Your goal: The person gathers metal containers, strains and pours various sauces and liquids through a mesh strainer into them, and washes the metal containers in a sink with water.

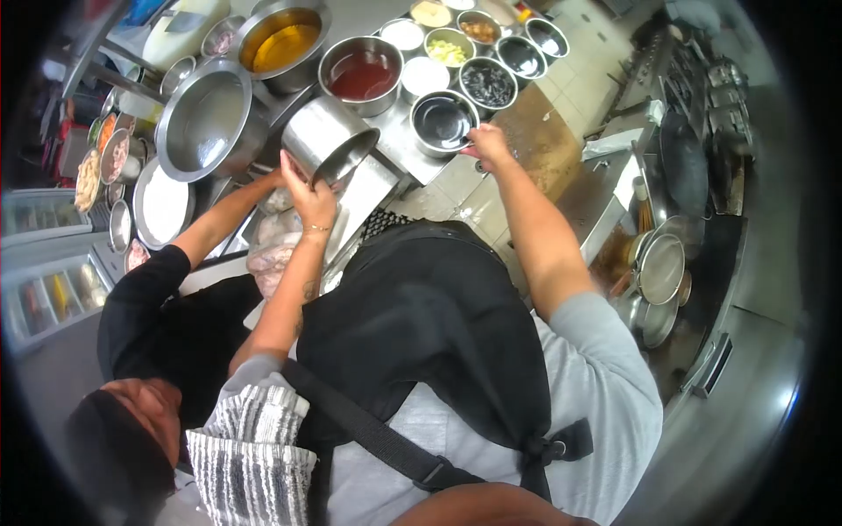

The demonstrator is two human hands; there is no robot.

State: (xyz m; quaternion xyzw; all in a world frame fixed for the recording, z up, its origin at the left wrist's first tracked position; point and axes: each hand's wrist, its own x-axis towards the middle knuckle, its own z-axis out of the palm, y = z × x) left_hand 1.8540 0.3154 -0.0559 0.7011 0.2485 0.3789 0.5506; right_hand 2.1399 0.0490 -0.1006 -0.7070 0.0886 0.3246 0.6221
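In the head view my left hand [309, 195] grips a steel pot [317, 131] from below. The pot is tilted, its mouth facing down and to the right, and its inside is mostly hidden. My right hand [488, 147] is closed at the near right rim of a round metal container [416, 140] that holds dark liquid. Just behind the held pot stands a pot of red liquid [361, 74]. Pale raw meat [274, 254] lies under my left forearm.
A co-worker in black leans in at the left, one arm [215, 223] stretched behind my left wrist. A large steel bowl [210, 123], a pot of amber liquid [282, 48] and several ingredient containers [488, 81] crowd the counter. Stove and pans [660, 267] stand at right.
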